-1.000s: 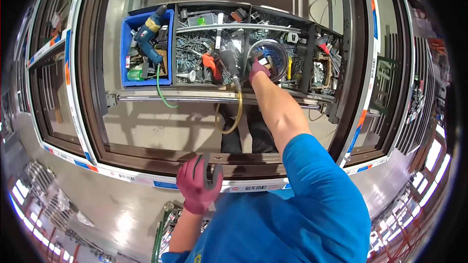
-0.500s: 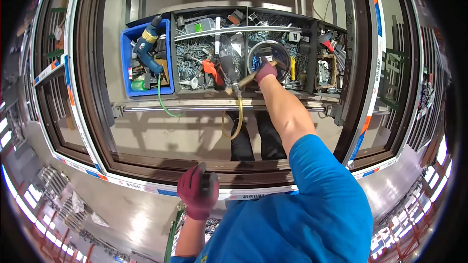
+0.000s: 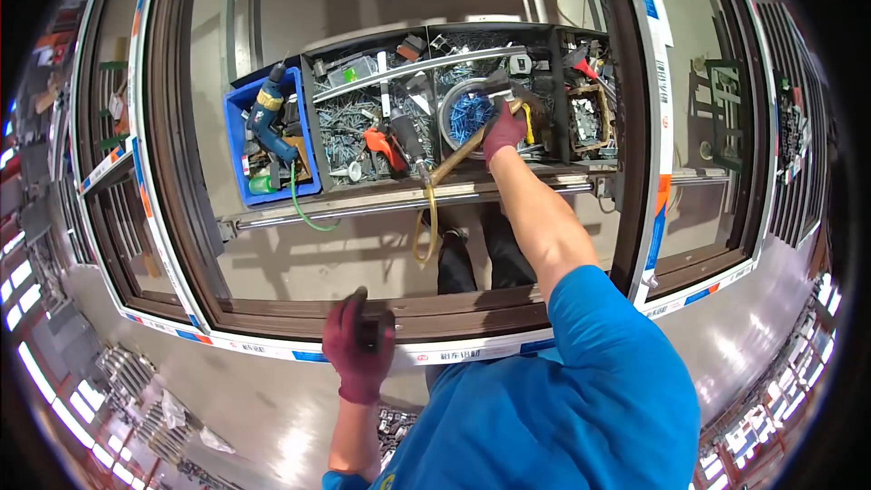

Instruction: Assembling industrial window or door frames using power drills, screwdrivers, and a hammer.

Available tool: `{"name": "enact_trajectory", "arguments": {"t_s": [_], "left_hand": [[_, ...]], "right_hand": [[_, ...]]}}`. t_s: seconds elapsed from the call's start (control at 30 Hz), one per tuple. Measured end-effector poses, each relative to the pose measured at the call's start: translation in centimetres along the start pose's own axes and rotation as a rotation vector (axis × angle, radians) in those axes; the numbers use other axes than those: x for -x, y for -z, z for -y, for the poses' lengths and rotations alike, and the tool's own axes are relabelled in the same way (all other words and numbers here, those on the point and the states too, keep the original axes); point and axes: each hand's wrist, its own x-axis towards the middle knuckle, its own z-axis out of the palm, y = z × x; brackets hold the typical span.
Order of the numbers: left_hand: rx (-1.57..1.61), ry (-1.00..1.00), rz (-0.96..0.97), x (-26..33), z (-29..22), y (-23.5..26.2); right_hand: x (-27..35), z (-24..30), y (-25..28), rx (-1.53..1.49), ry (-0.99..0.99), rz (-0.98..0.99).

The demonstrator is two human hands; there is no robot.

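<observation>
My right hand (image 3: 504, 131), in a maroon glove, reaches far forward into a dark tool tray (image 3: 544, 36). It is closed on a tool at the end of a tan hose (image 3: 446, 171). The hand lies beside a round tub of blue screws (image 3: 464, 114). The hose runs down from the hand over the tray's front edge and loops toward the floor. My left hand (image 3: 360, 350), also in a maroon glove, curls over the near rail of a brown window frame (image 3: 272, 319). Something small and dark sits under its fingers.
A blue bin (image 3: 238, 154) left of the tray holds a blue drill (image 3: 269, 116). A green cable (image 3: 304, 210) hangs from it. An orange-handled tool (image 3: 381, 142) lies among loose screws. My dark shoes (image 3: 481, 259) stand inside the frame. Stacked frames line both sides.
My right hand has shifted slightly right in the tray, and the tan hose now slants up to it. My left hand stays on the near rail.
</observation>
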Motion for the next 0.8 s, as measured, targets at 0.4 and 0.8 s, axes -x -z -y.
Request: {"name": "enact_trajectory", "arguments": {"t_s": [0.4, 0.8], "left_hand": [[0.539, -0.469, -0.024, -18.3, -14.1, -3.7], [0.946, -0.163, 0.565, -16.3, -23.8, -4.6]], "right_hand": [[15.8, 23.7, 6.1, 0.127, 0.331, 0.656], [14.3, 43.0, 17.7, 0.028, 0.159, 1.051]]}}
